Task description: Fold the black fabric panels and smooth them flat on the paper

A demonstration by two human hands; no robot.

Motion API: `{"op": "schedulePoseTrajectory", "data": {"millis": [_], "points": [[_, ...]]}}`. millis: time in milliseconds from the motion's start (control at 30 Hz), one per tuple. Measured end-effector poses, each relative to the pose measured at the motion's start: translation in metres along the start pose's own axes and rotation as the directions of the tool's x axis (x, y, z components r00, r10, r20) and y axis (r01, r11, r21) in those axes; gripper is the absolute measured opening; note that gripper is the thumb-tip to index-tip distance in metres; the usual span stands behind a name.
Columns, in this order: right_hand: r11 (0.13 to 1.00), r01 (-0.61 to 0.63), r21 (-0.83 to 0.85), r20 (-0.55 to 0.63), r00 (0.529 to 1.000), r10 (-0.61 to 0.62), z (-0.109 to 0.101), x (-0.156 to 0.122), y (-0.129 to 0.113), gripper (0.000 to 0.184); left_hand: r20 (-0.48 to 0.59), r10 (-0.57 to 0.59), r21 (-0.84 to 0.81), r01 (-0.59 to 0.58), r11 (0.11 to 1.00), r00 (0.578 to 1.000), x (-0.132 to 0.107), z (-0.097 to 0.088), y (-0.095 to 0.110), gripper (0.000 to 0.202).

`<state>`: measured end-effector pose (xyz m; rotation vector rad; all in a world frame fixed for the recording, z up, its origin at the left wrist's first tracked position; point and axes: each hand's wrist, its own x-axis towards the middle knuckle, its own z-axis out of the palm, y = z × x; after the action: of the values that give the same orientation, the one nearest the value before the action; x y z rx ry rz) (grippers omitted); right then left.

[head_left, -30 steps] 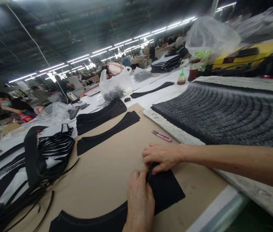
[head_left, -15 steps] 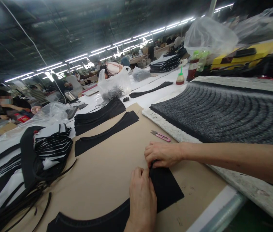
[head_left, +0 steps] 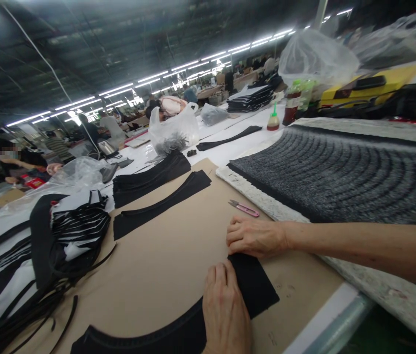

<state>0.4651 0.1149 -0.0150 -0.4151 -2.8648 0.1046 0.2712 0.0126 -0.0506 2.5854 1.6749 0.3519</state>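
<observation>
A curved black fabric piece (head_left: 258, 287) lies on the brown board under both my hands. My left hand (head_left: 227, 307) rests across its curved edge, fingers bent and closed together over that edge; the thumb is hidden. At the upper corner of the piece, my right hand (head_left: 257, 237) has its fingers curled down onto the edge, fingertips hidden from view. Pink-handled thread snips (head_left: 244, 208) lie just beyond my right hand. Another curved black piece (head_left: 161, 204) with a raised edge strip sits further up the board.
A stack of black pieces (head_left: 151, 178) lies at the far edge of the brown board (head_left: 149, 275). Black straps and striped material (head_left: 78, 226) are heaped on the left. To the right, a grey-black patterned sheet (head_left: 347, 177) covers a pale slab. A glue bottle (head_left: 273, 120) stands behind.
My left hand has shifted slightly right along the fabric edge, its fingers now lower and flatter. My right hand has moved a little right, and the gap between the hands has widened.
</observation>
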Motion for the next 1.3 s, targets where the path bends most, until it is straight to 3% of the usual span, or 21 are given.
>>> {"op": "schedulePoseTrajectory", "data": {"millis": [333,567,733,1033,1300], "points": [[1.000,-0.023,-0.004,-0.005,1.000,0.023,0.002,-0.005,0.002,0.019,0.051,-0.014,-0.037,0.016,0.999,0.999,0.007,-0.004,0.001,0.050],[0.997,-0.077,0.013,-0.020,0.997,0.077,0.004,-0.008,0.001,0.025,-0.044,-0.048,-0.082,0.044,0.996,0.998,0.009,-0.005,-0.003,0.050],[0.996,-0.084,0.033,-0.026,0.996,0.085,0.003,-0.007,-0.001,0.027,0.033,-0.083,-0.146,0.087,0.986,0.996,0.013,-0.011,-0.005,0.045],[0.997,-0.057,0.054,-0.010,0.998,0.058,0.002,-0.010,0.002,0.026,0.076,0.045,0.058,-0.049,0.997,0.996,0.009,-0.004,-0.001,0.054],[0.987,-0.127,0.096,-0.010,0.992,0.129,-0.001,-0.009,0.001,0.034,0.111,-0.007,-0.044,0.011,0.999,0.994,0.013,-0.012,0.001,0.056]]}}
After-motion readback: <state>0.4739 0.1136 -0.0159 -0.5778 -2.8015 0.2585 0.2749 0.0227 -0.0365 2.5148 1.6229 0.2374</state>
